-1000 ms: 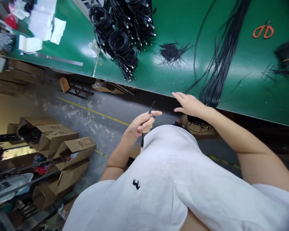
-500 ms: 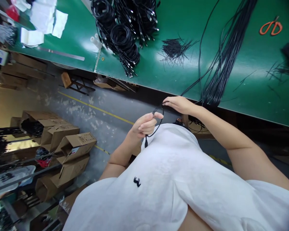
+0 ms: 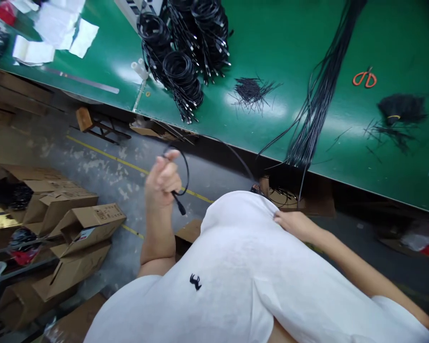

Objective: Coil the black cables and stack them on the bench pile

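My left hand (image 3: 163,180) is raised over the floor at the left, its fingers closed round a black cable (image 3: 188,172). The cable bends in a loop beside the fingers, and a black plug end (image 3: 180,206) hangs below them. Another stretch of it arcs right along the table edge and goes out of sight near the shirt. My right hand (image 3: 293,225) is at the hem of my white shirt (image 3: 236,247), fingertips pressed together against the cloth. Whether they pinch the hem or a cable is hidden. On the table's front edge hangs a bundle of long black cables (image 3: 316,109).
Coiled black cables (image 3: 180,71) with metal plugs sit on the green table (image 3: 271,28). A pile of short black pieces (image 3: 252,90), orange-handled scissors (image 3: 365,78) and a dark bundle (image 3: 402,108) lie farther right. Cardboard boxes (image 3: 89,224) and a wooden stool (image 3: 87,121) stand on the floor.
My left hand has moved left and slightly up with the cable. My right hand has gone down and right, from beside the left hand to the shirt hem. The view has shifted too.
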`<state>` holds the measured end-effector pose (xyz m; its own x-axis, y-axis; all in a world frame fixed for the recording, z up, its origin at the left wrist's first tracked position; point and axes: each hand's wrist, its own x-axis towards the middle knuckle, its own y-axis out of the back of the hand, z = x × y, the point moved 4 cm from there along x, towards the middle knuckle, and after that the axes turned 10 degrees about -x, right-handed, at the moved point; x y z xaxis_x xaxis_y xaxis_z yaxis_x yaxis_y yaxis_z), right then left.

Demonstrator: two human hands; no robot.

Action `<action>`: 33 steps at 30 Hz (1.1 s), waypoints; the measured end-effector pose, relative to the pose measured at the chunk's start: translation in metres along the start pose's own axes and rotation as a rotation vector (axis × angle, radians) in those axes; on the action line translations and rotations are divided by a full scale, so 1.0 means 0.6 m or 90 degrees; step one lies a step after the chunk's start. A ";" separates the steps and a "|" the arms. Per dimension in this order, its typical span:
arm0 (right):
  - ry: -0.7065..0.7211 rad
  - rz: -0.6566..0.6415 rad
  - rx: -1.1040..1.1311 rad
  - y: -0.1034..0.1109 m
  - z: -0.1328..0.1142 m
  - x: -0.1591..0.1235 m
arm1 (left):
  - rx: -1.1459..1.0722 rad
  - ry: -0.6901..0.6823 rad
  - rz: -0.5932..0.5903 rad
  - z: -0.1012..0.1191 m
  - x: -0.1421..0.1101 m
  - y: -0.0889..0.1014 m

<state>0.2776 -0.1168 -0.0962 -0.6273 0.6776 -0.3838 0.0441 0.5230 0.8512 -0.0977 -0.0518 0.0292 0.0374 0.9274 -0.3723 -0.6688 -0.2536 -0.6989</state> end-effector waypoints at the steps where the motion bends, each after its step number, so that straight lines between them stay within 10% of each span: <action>1: -0.004 0.001 -0.006 0.006 -0.026 0.000 | 0.034 0.065 -0.006 -0.027 0.013 -0.006; 7: 0.166 0.181 0.089 0.184 -0.073 0.062 | 0.195 0.249 -0.138 -0.173 0.065 -0.036; 12: 0.167 0.226 0.233 0.268 -0.057 0.132 | 0.176 0.360 -0.272 -0.201 0.037 -0.058; 22: 0.091 0.255 0.373 0.221 -0.011 0.199 | -0.005 0.342 0.049 -0.172 0.029 -0.016; 33: -0.075 0.222 0.361 0.100 0.133 0.176 | -0.027 0.160 0.062 -0.118 0.027 -0.015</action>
<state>0.2762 0.0275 -0.1145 -0.4148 0.8910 -0.1847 0.6497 0.4321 0.6254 -0.0384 -0.0541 -0.0136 0.1613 0.8019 -0.5752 -0.6464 -0.3546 -0.6756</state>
